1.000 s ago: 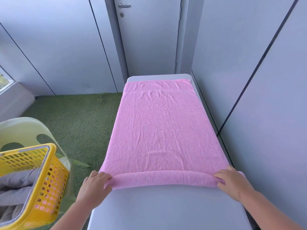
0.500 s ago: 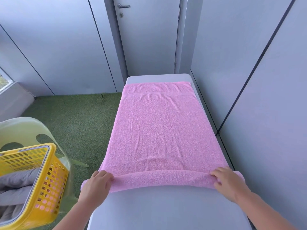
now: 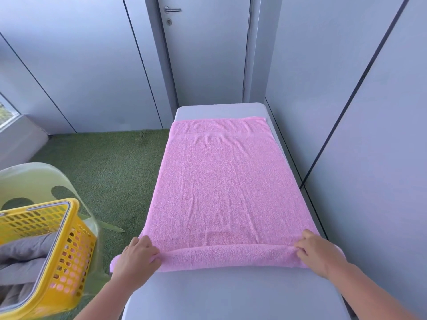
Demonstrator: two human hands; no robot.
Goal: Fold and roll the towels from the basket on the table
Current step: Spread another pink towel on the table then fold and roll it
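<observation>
A pink towel (image 3: 221, 185) lies spread lengthwise on the grey table (image 3: 231, 296), its near end turned into a low roll across the table's width. My left hand (image 3: 136, 257) grips the roll's left end, fingers curled over it. My right hand (image 3: 317, 254) grips the right end the same way. At the lower left a yellow basket (image 3: 69, 250) holds grey towels (image 3: 20, 257).
The basket sits on a pale green plastic chair (image 3: 39, 179) over green artificial turf (image 3: 104, 172). Grey wall panels run close along the table's right side, and a closed door (image 3: 208, 54) stands behind the table's far end.
Both hands have shifted slightly away from me with the roll, which is a little thicker. The towel's far end has drawn back from the table's far edge.
</observation>
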